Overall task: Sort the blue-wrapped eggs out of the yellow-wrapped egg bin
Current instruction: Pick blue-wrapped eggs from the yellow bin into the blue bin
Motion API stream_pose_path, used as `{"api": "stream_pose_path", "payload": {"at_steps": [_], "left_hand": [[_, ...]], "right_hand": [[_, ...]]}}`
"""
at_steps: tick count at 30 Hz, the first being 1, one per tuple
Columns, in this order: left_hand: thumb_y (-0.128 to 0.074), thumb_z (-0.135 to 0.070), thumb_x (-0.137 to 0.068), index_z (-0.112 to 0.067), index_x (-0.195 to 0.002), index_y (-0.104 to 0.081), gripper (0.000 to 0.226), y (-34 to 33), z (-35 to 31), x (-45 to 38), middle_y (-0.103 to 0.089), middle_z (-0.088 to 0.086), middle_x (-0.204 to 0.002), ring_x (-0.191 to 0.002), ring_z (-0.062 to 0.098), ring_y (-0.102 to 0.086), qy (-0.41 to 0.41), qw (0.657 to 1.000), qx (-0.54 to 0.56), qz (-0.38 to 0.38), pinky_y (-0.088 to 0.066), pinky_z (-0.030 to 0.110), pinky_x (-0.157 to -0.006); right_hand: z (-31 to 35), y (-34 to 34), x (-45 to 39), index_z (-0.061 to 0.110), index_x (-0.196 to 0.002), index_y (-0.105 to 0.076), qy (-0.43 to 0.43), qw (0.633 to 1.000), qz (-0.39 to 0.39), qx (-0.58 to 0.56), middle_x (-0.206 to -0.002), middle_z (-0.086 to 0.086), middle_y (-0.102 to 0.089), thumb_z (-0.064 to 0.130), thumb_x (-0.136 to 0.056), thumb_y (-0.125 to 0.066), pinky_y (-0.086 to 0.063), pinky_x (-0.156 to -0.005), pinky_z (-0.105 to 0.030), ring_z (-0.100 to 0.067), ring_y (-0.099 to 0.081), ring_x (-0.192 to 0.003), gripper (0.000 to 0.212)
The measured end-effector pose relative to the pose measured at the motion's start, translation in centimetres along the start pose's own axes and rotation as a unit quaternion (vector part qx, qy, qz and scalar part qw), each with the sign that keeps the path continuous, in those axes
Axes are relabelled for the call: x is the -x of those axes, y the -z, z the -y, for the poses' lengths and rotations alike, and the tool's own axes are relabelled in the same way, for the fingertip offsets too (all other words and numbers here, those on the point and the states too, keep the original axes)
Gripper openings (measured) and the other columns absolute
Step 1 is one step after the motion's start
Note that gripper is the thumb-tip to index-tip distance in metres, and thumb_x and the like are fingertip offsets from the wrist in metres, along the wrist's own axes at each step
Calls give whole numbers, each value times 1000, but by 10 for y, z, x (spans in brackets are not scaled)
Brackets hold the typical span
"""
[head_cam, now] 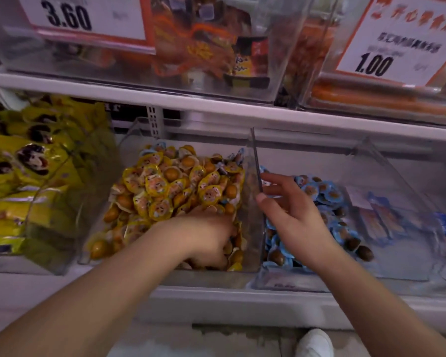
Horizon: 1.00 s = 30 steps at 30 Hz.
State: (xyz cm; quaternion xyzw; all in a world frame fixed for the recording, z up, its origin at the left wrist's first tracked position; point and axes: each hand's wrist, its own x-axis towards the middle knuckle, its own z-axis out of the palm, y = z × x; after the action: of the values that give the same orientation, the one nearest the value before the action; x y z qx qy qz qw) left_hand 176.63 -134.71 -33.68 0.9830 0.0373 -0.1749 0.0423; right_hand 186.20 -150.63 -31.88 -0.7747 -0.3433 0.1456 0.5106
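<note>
A clear bin in the middle of the lower shelf holds a heap of yellow-wrapped eggs. A few blue-wrapped eggs lie at its far right corner. Right of the divider wall, a second clear bin holds blue-wrapped eggs. My left hand is dug into the near right part of the yellow heap, fingers curled down among the eggs and hidden. My right hand hovers over the blue bin beside the divider, fingers loosely spread, nothing plainly held.
A bin of yellow snack packets stands at the left. Blue packets lie at the far right. The upper shelf carries clear bins and price signs. A white shoe shows on the floor.
</note>
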Motion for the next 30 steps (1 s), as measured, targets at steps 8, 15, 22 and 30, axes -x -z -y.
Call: {"api": "stream_pose_path", "payload": {"at_steps": [8,15,22,30], "left_hand": [[-77,-53,-69,-28,-99,-65,40,3,2,-5,-61,-8,-88,-85,15,-56,8,996,90,-3,-46,29,-71],[-80,-47,-67,-26,-78,-68,27,4,12,0,-65,-7,-73,-74,15,-63,79,986,140,-51,-55,34,-66],[-85,-41,-73,-27,-79,-71,21,44,36,27,-69,-9,-71,-64,3,-62,44,909,355,-215,-50,26,-59],[-73,-32,-78,-17,-93,-71,21,43,24,37,-73,0,-83,-74,9,-69,-52,787,557,-260,-57,24,-69]], "right_hand": [[-2,3,-4,42,-131,-51,6,1000,10,5,-106,22,-63,60,-78,-54,-49,-71,-7,10,-61,-97,56],[1,3,-8,35,-133,-54,23,999,8,34,-117,21,-62,48,-84,-59,-52,-82,-17,10,-59,-103,51],[18,2,-1,29,-130,-60,153,978,-54,132,-124,13,-56,34,-91,-61,-39,-95,-9,-2,-51,-119,39],[28,-9,2,27,-124,-64,223,970,-43,90,-110,18,-69,31,-94,-64,-49,-84,-11,4,-64,-102,31]]}}
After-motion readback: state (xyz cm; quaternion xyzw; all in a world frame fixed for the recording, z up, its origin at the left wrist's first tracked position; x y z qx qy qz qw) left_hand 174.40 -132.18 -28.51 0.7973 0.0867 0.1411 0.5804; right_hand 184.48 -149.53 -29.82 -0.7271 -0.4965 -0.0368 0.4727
